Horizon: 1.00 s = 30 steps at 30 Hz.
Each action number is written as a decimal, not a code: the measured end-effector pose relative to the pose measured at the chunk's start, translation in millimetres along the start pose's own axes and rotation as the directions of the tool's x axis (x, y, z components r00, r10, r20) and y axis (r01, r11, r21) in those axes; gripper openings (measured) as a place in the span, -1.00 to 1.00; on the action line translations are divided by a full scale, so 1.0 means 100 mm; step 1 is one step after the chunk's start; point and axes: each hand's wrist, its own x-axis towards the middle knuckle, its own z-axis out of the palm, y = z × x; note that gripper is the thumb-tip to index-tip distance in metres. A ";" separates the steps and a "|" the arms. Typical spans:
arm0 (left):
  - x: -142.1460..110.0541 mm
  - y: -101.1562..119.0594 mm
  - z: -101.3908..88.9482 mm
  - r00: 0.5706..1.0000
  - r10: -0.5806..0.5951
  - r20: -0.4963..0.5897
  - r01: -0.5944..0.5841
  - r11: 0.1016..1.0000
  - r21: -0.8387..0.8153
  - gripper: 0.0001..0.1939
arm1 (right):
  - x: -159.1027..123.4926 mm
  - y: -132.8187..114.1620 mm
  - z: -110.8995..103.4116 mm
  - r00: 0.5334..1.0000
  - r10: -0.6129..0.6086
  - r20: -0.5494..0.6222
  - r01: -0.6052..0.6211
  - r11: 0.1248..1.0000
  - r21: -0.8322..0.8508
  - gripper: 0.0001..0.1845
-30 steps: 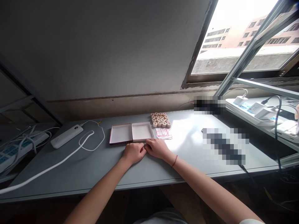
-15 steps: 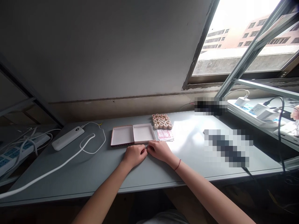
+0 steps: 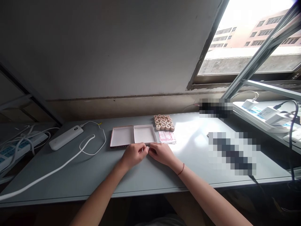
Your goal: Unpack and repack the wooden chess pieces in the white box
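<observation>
My left hand (image 3: 134, 156) rests on the grey table with its fingers curled closed, and I see nothing in it. Beside it, fingertips almost touching, my right hand (image 3: 162, 154) is also curled closed with nothing visible in it; a thin red band circles that wrist. Just beyond the hands lie two shallow box halves side by side, the left half (image 3: 122, 137) and the right half (image 3: 145, 134), both showing bare pale insides. To their right sits a folded sheet (image 3: 167, 137) with red print. Behind the sheet, round wooden Chinese chess pieces (image 3: 164, 122) stand in stacked rows.
A white power bank (image 3: 66, 138) with a looped cable lies at the left, near a thick white cord (image 3: 54, 172). Power strips (image 3: 21, 150) stand beyond the table's left edge. A blurred dark object (image 3: 232, 153) lies at the right, and chargers (image 3: 270, 114) sit beyond.
My left hand has turned slightly, its thumb now showing more toward the right hand. The view has shifted a little. The box halves, sheet and chess pieces stay in place.
</observation>
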 end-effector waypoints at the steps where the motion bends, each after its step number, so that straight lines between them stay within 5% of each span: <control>1: 0.06 0.02 -0.07 0.999 -0.008 -0.048 0.008 1.000 -0.003 -0.67 | -0.01 0.01 -0.01 1.000 -0.017 -0.007 0.017 1.000 0.021 -0.81; 7: 0.57 -0.18 -0.27 0.943 -0.257 -0.210 0.298 0.935 0.194 -0.72 | -0.05 0.14 -0.09 0.977 0.002 -0.213 0.040 0.980 0.195 -0.71; 13: 0.61 -0.47 -0.15 0.945 -0.322 -0.060 0.327 0.921 0.212 -0.60 | -0.03 0.47 -0.17 0.826 0.226 -0.517 -0.168 0.973 0.156 -0.78; 15: 0.56 -0.48 -0.14 0.949 -0.311 -0.050 0.314 0.927 0.206 -0.59 | -0.03 0.57 -0.16 0.819 0.245 -0.518 -0.212 0.970 0.123 -0.86; 21: 0.49 -0.38 -0.17 0.949 -0.316 -0.014 0.310 0.921 0.238 -0.53 | -0.07 0.66 -0.11 0.872 0.350 -0.343 -0.394 0.917 -0.067 -0.68; 30: 0.41 -0.22 -0.19 0.913 -0.402 0.065 0.360 0.870 0.337 -0.51 | -0.07 0.58 -0.16 0.885 0.384 -0.261 -0.436 0.881 -0.182 -0.85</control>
